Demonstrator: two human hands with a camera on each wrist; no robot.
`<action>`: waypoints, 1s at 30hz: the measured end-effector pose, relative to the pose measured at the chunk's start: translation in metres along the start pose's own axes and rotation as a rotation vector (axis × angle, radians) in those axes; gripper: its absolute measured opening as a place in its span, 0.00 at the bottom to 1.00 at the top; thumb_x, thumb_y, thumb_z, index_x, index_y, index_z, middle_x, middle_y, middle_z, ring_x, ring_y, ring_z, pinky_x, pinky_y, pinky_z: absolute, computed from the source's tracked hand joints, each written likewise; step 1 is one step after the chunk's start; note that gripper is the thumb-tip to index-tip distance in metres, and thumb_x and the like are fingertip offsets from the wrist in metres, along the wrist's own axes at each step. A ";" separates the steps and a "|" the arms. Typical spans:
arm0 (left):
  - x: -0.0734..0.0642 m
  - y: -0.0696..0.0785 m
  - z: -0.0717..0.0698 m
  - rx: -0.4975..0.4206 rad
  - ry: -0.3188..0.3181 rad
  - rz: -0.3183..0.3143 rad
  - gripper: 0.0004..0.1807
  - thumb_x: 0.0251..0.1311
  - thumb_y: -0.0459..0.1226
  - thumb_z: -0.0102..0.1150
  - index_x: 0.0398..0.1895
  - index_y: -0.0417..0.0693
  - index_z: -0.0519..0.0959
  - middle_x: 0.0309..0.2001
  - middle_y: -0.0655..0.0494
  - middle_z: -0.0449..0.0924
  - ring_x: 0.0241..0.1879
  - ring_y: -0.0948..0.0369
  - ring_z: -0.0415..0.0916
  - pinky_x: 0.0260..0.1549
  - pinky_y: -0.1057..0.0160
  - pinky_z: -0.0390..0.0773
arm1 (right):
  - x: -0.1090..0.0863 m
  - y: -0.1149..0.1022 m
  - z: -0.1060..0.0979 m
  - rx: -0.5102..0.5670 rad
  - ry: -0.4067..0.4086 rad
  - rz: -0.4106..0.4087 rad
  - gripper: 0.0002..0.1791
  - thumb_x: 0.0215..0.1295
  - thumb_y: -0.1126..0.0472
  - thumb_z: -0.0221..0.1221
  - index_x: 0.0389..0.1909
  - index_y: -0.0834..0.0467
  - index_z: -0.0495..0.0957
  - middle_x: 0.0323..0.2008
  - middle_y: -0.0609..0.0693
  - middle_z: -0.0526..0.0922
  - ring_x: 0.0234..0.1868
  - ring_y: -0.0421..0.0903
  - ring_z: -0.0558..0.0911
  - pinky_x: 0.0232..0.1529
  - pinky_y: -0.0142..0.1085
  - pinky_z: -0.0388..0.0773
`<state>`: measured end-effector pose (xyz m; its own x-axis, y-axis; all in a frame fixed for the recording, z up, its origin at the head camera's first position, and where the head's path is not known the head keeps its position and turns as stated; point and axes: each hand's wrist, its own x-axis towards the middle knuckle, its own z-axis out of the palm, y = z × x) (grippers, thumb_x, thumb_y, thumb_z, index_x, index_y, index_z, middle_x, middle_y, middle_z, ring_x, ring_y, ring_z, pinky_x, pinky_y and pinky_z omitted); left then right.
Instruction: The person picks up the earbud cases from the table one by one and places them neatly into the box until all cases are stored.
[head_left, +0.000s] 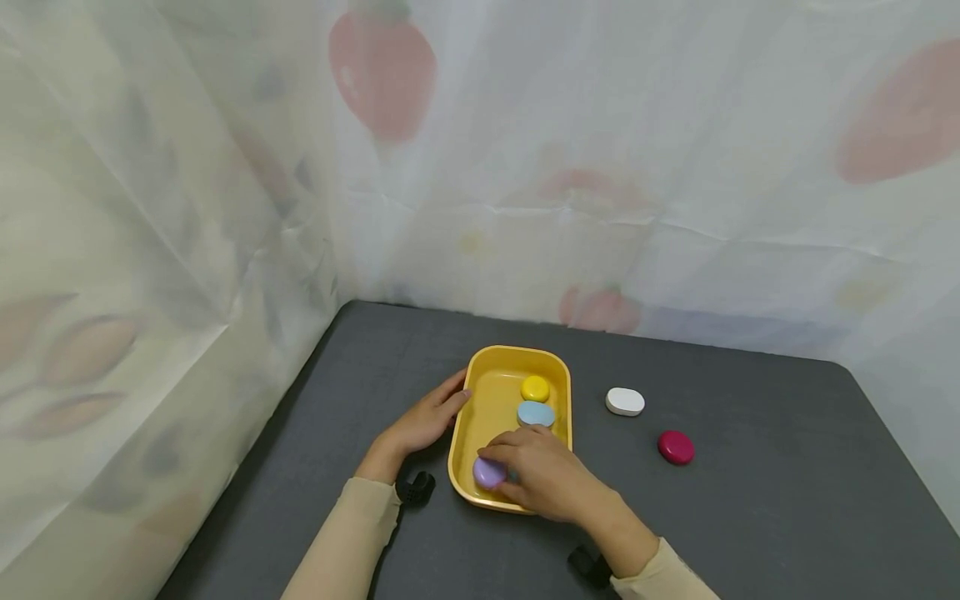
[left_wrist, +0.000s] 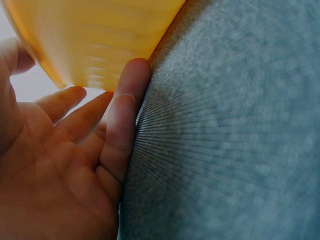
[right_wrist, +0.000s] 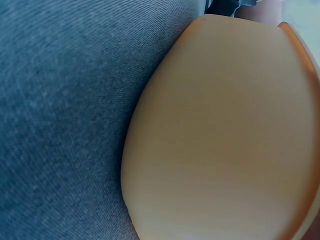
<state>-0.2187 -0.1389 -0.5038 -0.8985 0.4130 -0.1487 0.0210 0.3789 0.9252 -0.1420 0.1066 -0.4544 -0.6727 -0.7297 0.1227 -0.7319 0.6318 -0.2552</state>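
A yellow tray [head_left: 480,367] with rounded corners lies on the dark table. My left hand [head_left: 423,423] holds its left side, thumb at the rim; the left wrist view shows the fingers [left_wrist: 131,82] against the outer wall. Over the tray's near end, my right hand [head_left: 543,471] pinches a smooth purple round piece [head_left: 489,473] between fingers and thumb. Farther up inside the tray are a light blue oval piece [head_left: 536,413] and a yellow round piece [head_left: 535,388]. In the right wrist view, the tray's outer wall [right_wrist: 220,125] fills most of the picture, hiding the right hand's fingers.
Right of the tray, a white oblong piece [head_left: 625,402] and a dark red round piece [head_left: 676,447] lie on the grey table [head_left: 787,483]. Pale curtains with printed fruit [head_left: 382,75] hang behind the table and along its left side.
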 end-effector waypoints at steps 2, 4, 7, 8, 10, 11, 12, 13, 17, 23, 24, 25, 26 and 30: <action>0.000 0.000 0.000 0.000 0.000 -0.001 0.32 0.81 0.59 0.40 0.83 0.71 0.52 0.82 0.56 0.56 0.72 0.51 0.70 0.62 0.48 0.79 | 0.001 0.000 0.001 0.005 -0.007 0.001 0.21 0.65 0.49 0.72 0.58 0.47 0.85 0.53 0.40 0.86 0.57 0.41 0.83 0.61 0.45 0.75; 0.000 0.000 0.000 0.000 -0.002 -0.001 0.33 0.80 0.60 0.40 0.83 0.71 0.52 0.82 0.57 0.56 0.72 0.52 0.70 0.62 0.48 0.79 | 0.003 0.000 0.001 0.012 -0.013 0.002 0.21 0.65 0.49 0.72 0.58 0.47 0.85 0.53 0.40 0.86 0.56 0.40 0.83 0.61 0.45 0.75; 0.000 0.000 0.000 -0.002 -0.006 0.000 0.33 0.80 0.60 0.40 0.84 0.71 0.51 0.82 0.57 0.56 0.72 0.52 0.69 0.62 0.48 0.79 | 0.004 0.000 0.001 0.024 -0.021 0.003 0.21 0.65 0.49 0.72 0.58 0.48 0.86 0.52 0.40 0.87 0.56 0.41 0.83 0.61 0.44 0.75; 0.000 0.000 0.000 -0.002 -0.007 0.001 0.33 0.80 0.60 0.40 0.83 0.71 0.51 0.82 0.57 0.56 0.72 0.52 0.69 0.62 0.48 0.79 | 0.005 0.000 0.001 0.027 -0.023 0.004 0.21 0.65 0.49 0.72 0.58 0.48 0.86 0.52 0.40 0.87 0.55 0.41 0.83 0.61 0.44 0.75; 0.000 0.000 0.000 -0.003 -0.007 0.002 0.33 0.80 0.60 0.40 0.84 0.71 0.51 0.82 0.57 0.56 0.72 0.51 0.69 0.62 0.47 0.79 | 0.005 0.000 0.002 0.029 -0.026 0.006 0.21 0.65 0.48 0.71 0.57 0.48 0.86 0.52 0.40 0.87 0.55 0.40 0.84 0.61 0.44 0.75; -0.001 0.000 0.000 -0.002 -0.006 0.002 0.33 0.81 0.60 0.40 0.84 0.71 0.51 0.82 0.57 0.56 0.73 0.51 0.68 0.62 0.47 0.79 | 0.006 0.001 0.002 0.028 -0.029 0.007 0.21 0.65 0.48 0.71 0.57 0.48 0.86 0.52 0.40 0.87 0.55 0.40 0.84 0.61 0.44 0.76; -0.001 0.001 0.000 0.000 -0.005 0.002 0.33 0.80 0.60 0.40 0.84 0.71 0.51 0.82 0.57 0.56 0.73 0.51 0.68 0.63 0.47 0.78 | 0.006 0.001 0.002 0.027 -0.032 0.008 0.21 0.65 0.47 0.71 0.57 0.48 0.86 0.52 0.40 0.87 0.55 0.40 0.84 0.61 0.44 0.75; -0.001 0.001 0.000 0.003 -0.003 0.001 0.33 0.81 0.59 0.40 0.84 0.71 0.51 0.82 0.57 0.56 0.73 0.51 0.68 0.63 0.47 0.78 | 0.007 0.001 0.003 0.028 -0.036 0.008 0.21 0.65 0.47 0.71 0.57 0.48 0.86 0.52 0.41 0.87 0.55 0.40 0.84 0.62 0.44 0.75; -0.001 0.002 0.001 0.009 0.002 -0.003 0.33 0.81 0.59 0.40 0.84 0.70 0.51 0.82 0.56 0.56 0.72 0.51 0.69 0.62 0.47 0.78 | 0.009 0.002 0.004 0.027 -0.048 0.007 0.21 0.65 0.47 0.71 0.57 0.48 0.86 0.52 0.40 0.87 0.55 0.40 0.84 0.64 0.44 0.75; 0.000 0.003 0.001 -0.006 0.000 0.003 0.31 0.83 0.55 0.39 0.84 0.67 0.52 0.82 0.55 0.57 0.72 0.51 0.70 0.62 0.47 0.79 | 0.010 0.002 0.005 0.039 -0.052 0.011 0.20 0.66 0.48 0.71 0.57 0.48 0.86 0.52 0.40 0.87 0.55 0.39 0.84 0.64 0.44 0.75; 0.000 0.003 0.001 -0.010 0.000 0.003 0.31 0.83 0.54 0.39 0.84 0.67 0.52 0.82 0.55 0.57 0.72 0.50 0.70 0.62 0.47 0.79 | 0.011 0.002 0.005 0.041 -0.054 0.013 0.20 0.66 0.48 0.71 0.57 0.48 0.86 0.52 0.40 0.87 0.55 0.40 0.84 0.64 0.44 0.75; 0.000 0.003 0.001 -0.011 0.002 0.001 0.31 0.83 0.54 0.39 0.84 0.67 0.52 0.82 0.55 0.57 0.72 0.50 0.69 0.62 0.47 0.79 | 0.011 0.002 0.005 0.041 -0.057 0.013 0.20 0.66 0.48 0.71 0.57 0.48 0.86 0.52 0.40 0.87 0.55 0.40 0.84 0.64 0.44 0.75; 0.000 0.003 0.001 -0.012 0.003 0.000 0.31 0.83 0.53 0.40 0.84 0.67 0.52 0.82 0.55 0.56 0.73 0.50 0.69 0.63 0.47 0.79 | 0.011 0.002 0.005 0.040 -0.061 0.014 0.20 0.66 0.48 0.71 0.57 0.48 0.86 0.52 0.40 0.87 0.55 0.40 0.84 0.65 0.45 0.74; -0.001 0.005 0.001 -0.011 0.004 -0.005 0.31 0.83 0.54 0.40 0.84 0.68 0.52 0.82 0.55 0.56 0.73 0.51 0.69 0.63 0.47 0.78 | 0.012 0.002 0.006 0.039 -0.072 0.015 0.20 0.66 0.48 0.71 0.57 0.48 0.86 0.52 0.40 0.87 0.55 0.40 0.84 0.66 0.45 0.74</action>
<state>-0.2169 -0.1364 -0.4996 -0.9005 0.4075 -0.1515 0.0119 0.3715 0.9284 -0.1506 0.0974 -0.4590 -0.6729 -0.7381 0.0491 -0.7160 0.6332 -0.2940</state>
